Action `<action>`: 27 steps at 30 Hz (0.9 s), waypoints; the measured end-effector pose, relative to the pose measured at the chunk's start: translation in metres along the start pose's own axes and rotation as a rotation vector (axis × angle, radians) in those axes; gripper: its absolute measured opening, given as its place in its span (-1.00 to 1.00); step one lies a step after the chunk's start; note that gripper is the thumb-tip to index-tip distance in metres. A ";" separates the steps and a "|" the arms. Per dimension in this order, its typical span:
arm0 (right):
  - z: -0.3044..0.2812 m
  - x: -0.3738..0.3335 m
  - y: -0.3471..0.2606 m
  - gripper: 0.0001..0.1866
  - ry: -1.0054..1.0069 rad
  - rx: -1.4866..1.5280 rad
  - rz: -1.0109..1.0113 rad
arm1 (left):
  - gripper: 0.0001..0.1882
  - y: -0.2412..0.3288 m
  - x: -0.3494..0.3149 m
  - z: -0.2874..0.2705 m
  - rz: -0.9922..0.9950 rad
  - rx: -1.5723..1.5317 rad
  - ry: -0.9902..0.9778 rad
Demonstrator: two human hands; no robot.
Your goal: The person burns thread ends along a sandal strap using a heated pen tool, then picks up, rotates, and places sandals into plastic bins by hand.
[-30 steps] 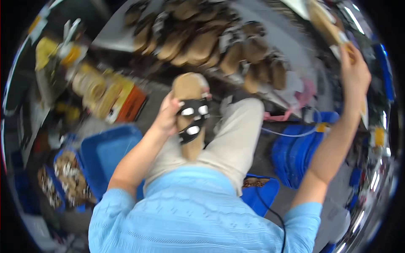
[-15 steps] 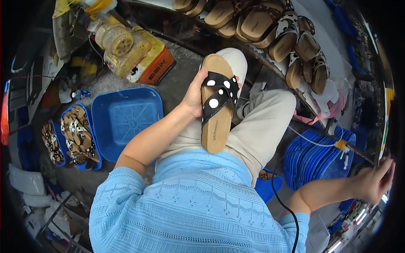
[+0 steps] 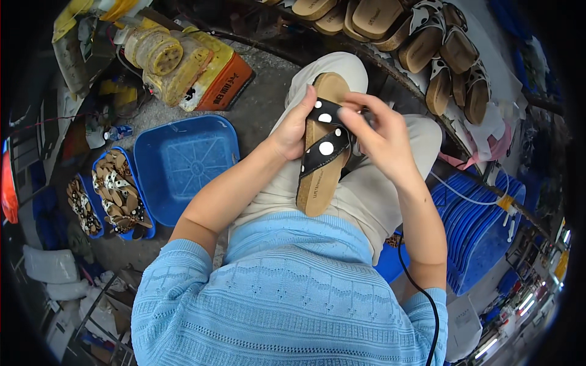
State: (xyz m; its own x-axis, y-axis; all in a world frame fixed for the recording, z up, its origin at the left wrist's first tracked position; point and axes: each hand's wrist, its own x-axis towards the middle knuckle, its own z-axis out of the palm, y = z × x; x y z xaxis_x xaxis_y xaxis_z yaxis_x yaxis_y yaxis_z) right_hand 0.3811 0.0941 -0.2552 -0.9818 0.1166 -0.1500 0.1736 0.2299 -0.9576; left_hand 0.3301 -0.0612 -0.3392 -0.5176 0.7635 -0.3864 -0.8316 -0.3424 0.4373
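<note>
A slide sandal (image 3: 317, 183) with a tan footbed and crossed black straps with white dots stands upright over my lap. My left hand (image 3: 292, 131) is closed on its left edge, thumb by the upper strap. At the opposite side, my right hand (image 3: 384, 134) has its bent thumb and forefinger at the upper strap's end. These fingertips are slightly blurred. Something dark shows between them, too small to make out. The other right fingers are partly hidden.
An empty blue basin (image 3: 183, 158) is on the floor at left, beside a blue bin of sandals (image 3: 119, 189). A yellow-stained machine (image 3: 177, 67) with an orange box stands behind. More sandals (image 3: 421, 49) line a bench at far right, above stacked blue basins (image 3: 470, 226).
My right hand has come in from the far right to the sandal's strap. The sandal has shifted slightly to the right in my left hand. The view has turned a little.
</note>
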 end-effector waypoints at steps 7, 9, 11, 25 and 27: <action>0.009 0.007 0.008 -0.60 -0.153 -0.278 0.183 | -0.47 -0.004 0.004 -0.015 0.122 0.125 -0.015; 0.008 0.001 0.002 -0.63 -0.129 -0.223 0.225 | -0.50 -0.007 0.004 -0.010 0.146 0.111 0.030; 0.005 -0.001 -0.004 -0.66 -0.110 -0.276 0.216 | -0.51 -0.006 0.006 -0.009 0.190 0.112 0.009; -0.012 -0.054 0.036 -0.50 0.168 0.858 0.179 | -0.53 -0.002 0.005 -0.036 0.557 0.737 0.365; -0.002 -0.057 0.039 -0.70 0.141 0.846 0.149 | -0.60 -0.006 -0.017 -0.027 0.737 0.753 0.531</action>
State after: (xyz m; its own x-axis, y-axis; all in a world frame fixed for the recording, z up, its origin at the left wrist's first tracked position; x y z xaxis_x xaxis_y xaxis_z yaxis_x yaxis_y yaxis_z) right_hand 0.4437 0.0981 -0.2839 -0.9251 0.2198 -0.3098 0.1286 -0.5862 -0.7999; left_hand 0.3389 -0.0871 -0.3574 -0.9899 0.1320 -0.0514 -0.0598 -0.0602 0.9964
